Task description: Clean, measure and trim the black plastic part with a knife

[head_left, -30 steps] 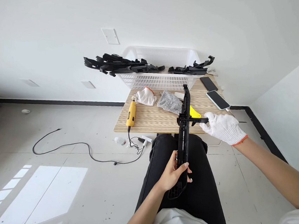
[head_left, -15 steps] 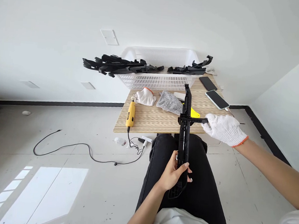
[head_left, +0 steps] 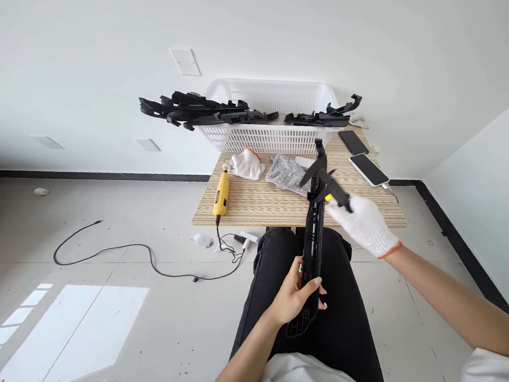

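Basket [head_left: 274,139] on tbl [head_left: 271,209], rear; phones [head_left: 370,170] R, pwr tool [head_left: 221,195] L; part [head_left: 314,236] over lap [head_left: 343,301].

Black on the long plastic part [head_left: 314,236] and the caliper [head_left: 334,188]. White edged orange on the worn glove [head_left: 366,224], right, and the spare glove [head_left: 247,165], left. Flecked grey on the cloth [head_left: 287,173]; yellow marked black on the corded hand tool [head_left: 221,195], near left. Beige striped brown across the tabletop [head_left: 266,210]; white on the basket [head_left: 281,141], far.

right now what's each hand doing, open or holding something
Left hand: closed around a long black part.
Gloved right hand: holding a black caliper-like tool.
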The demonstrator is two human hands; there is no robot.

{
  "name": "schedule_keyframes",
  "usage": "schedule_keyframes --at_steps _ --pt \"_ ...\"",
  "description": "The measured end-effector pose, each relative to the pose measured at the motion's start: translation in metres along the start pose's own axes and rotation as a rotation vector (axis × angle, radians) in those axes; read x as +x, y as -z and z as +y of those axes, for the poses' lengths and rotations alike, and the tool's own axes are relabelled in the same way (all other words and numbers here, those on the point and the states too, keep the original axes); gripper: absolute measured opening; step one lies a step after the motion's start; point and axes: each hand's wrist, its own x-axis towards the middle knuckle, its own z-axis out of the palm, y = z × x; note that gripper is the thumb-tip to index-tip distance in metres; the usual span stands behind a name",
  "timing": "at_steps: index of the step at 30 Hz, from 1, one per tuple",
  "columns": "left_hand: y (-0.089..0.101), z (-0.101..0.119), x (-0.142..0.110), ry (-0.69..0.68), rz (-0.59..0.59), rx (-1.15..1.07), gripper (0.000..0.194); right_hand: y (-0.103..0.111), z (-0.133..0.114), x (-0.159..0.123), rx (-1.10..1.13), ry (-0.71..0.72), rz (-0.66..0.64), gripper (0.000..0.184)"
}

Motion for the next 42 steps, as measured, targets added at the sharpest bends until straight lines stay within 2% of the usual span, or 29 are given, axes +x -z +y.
schedule_keyframes --at_steps 3,5,8,11,13,15,18,21,26,31,35,38,42 --pt "0.001 -0.001 0.000 0.003 -0.018 0.033 0.042 -0.015 -0.016 -0.005 0.190 0.061 -0.338 0.039" --pt "0.003 -0.002 -0.001 0.024 -0.041 0.000 0.045 -0.024 -0.023 -0.006 0.221 0.109 -0.418 0.039" --pt "0.011 -0.001 -0.002 0.056 -0.146 -0.131 0.059 -0.024 -0.036 0.002 0.193 0.147 -0.350 0.038" --pt "0.020 0.000 -0.004 0.036 -0.266 -0.221 0.082 -0.009 -0.051 0.016 0.202 0.185 -0.243 0.034" --pt "0.023 0.001 -0.005 0.005 -0.214 -0.209 0.087 0.001 -0.059 0.026 0.225 0.219 -0.191 0.034" --pt "0.023 0.001 -0.004 -0.033 -0.056 -0.164 0.082 0.009 -0.063 0.034 0.195 0.247 -0.143 0.038" --pt "0.019 -0.001 -0.002 -0.085 0.096 -0.098 0.072 0.017 -0.060 0.040 0.021 0.251 -0.069 0.046" --pt "0.016 -0.005 0.000 -0.118 0.107 -0.055 0.069 0.025 -0.052 0.039 -0.164 0.257 -0.001 0.054" --pt "0.016 -0.006 0.000 -0.151 0.124 -0.068 0.064 0.039 -0.033 0.037 -0.337 0.259 0.147 0.056" --pt "0.017 -0.004 0.000 -0.135 0.140 -0.102 0.066 0.039 -0.017 0.036 -0.494 0.262 0.253 0.063" --pt "0.018 -0.006 0.000 -0.146 0.113 -0.087 0.063 0.032 -0.007 0.037 -0.637 0.335 0.252 0.068" --pt "0.018 -0.008 0.000 -0.151 0.103 -0.085 0.063 0.028 0.000 0.041 -0.686 0.419 0.247 0.062" --pt "0.018 -0.007 -0.002 -0.132 0.100 -0.093 0.064 0.029 0.007 0.046 -0.751 0.459 0.220 0.054"
